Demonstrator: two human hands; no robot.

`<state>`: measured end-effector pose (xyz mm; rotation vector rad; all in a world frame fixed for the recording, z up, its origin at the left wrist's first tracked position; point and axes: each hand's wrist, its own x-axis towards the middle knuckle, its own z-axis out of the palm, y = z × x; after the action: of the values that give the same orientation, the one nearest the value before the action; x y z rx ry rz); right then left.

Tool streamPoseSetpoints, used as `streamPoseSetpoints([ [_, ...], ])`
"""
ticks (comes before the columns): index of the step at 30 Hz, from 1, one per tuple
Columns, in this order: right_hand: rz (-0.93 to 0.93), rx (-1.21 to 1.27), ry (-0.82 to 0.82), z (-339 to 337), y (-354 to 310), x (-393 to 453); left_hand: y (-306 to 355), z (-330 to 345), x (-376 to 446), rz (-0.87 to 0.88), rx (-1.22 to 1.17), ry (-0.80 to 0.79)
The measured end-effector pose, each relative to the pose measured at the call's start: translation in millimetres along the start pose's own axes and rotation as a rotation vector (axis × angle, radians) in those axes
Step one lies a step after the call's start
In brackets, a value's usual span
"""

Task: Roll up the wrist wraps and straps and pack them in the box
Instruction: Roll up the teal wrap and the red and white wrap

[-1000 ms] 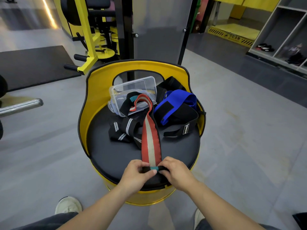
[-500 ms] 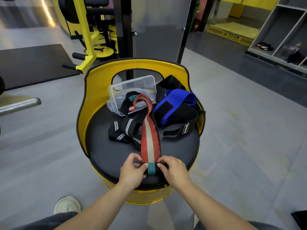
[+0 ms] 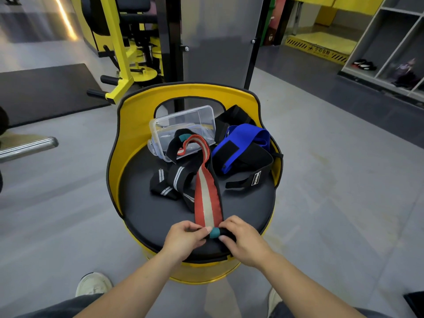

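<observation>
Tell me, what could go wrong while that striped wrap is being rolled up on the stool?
The red and white wrist wrap runs under the pile's black strap near the clear plastic box, so rolling may snag or drag those. Both the left hand and right hand pinch only a small starting roll; it could loosen. It sits near the stool seat edge, so it might drop.

Red-and-white wrap [image 3: 207, 198] end rolled further

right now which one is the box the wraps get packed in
On the yellow drum seat, look to the back of its black cushion, behind the heap of wraps. The clear plastic box lies tipped there, the only rigid, see-through thing among soft fabric.
</observation>
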<state>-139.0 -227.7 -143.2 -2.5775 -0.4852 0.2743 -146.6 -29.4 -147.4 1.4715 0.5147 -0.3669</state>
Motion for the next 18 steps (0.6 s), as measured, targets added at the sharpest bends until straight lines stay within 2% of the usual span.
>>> streamPoseSetpoints([
  [3,0.076,0.015,-0.111,-3.8,-2.4,2.1,-5.5,-5.7,-3.0,0.096,0.178,-0.035],
  [6,0.138,0.035,-0.165,-3.6,-7.8,5.4,-10.8,-6.5,-0.6,0.117,0.172,-0.026],
  [9,0.233,0.101,-0.094,-0.5,-10.7,10.5,-11.1,0.5,0.9,0.109,0.141,0.055],
  [13,0.436,0.269,0.069,5.6,-15.9,15.9,-6.3,14.2,6.2,0.019,0.12,0.259],
  [15,0.508,0.34,0.095,9.6,-18.1,18.5,-9.3,20.4,12.3,-0.016,0.093,0.292],
  [18,0.581,0.373,0.094,11.2,-23.8,23.1,-12.9,26.0,18.9,0.026,0.171,0.313],
])
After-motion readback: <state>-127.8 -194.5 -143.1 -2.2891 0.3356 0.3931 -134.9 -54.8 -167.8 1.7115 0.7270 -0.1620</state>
